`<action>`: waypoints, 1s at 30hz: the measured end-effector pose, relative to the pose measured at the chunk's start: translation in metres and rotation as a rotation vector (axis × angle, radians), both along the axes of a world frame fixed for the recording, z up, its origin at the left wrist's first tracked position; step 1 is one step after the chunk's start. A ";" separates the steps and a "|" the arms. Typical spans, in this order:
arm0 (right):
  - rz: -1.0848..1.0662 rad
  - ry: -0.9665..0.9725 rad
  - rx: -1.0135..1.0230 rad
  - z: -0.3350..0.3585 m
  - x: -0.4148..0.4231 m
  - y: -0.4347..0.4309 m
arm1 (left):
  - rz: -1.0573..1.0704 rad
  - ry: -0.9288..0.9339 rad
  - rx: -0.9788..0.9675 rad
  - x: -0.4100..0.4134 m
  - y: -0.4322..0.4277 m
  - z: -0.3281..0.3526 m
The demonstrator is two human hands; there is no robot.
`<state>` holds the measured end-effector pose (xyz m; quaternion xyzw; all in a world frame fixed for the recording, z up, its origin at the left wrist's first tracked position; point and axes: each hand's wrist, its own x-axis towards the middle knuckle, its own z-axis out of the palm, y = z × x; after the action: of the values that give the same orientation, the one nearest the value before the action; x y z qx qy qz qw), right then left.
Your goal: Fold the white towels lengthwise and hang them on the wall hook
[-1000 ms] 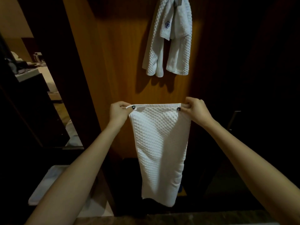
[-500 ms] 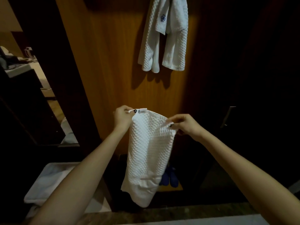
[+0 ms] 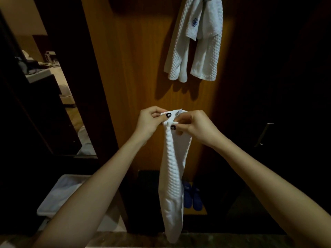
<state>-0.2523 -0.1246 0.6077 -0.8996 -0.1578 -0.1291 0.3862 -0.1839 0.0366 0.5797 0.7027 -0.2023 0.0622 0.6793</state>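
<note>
Both hands were raised in front of the wooden wall panel [image 3: 136,68]. My left hand [image 3: 150,122] pinched one top corner of the white towel [image 3: 173,176] between thumb and fingers. My right hand [image 3: 193,127], just beside it, pinched the other top corner, brought against the first. The towel hung narrow, doubled lengthwise, its lower end near the worktop [image 3: 125,240] edge. The hung towels [image 3: 195,42] were high on the panel, far right. Blue slippers [image 3: 192,197] sat on the floor behind.
</note>
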 end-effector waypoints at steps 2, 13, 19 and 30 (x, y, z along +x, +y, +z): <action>-0.048 -0.128 -0.089 0.008 0.003 0.003 | -0.039 -0.007 -0.003 -0.002 -0.002 0.005; -0.071 -0.145 -0.338 0.040 0.006 0.002 | -0.161 -0.150 0.109 -0.005 0.009 0.029; -0.091 -0.180 -0.265 0.037 0.011 -0.004 | -0.304 -0.088 0.148 -0.003 0.014 0.026; -0.003 0.174 -0.123 -0.001 0.031 -0.044 | -0.071 -0.142 0.276 0.023 0.022 0.022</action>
<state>-0.2212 -0.1690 0.6071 -0.9296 -0.1299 -0.0412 0.3423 -0.1613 0.0588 0.6016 0.7757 -0.2811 0.0591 0.5620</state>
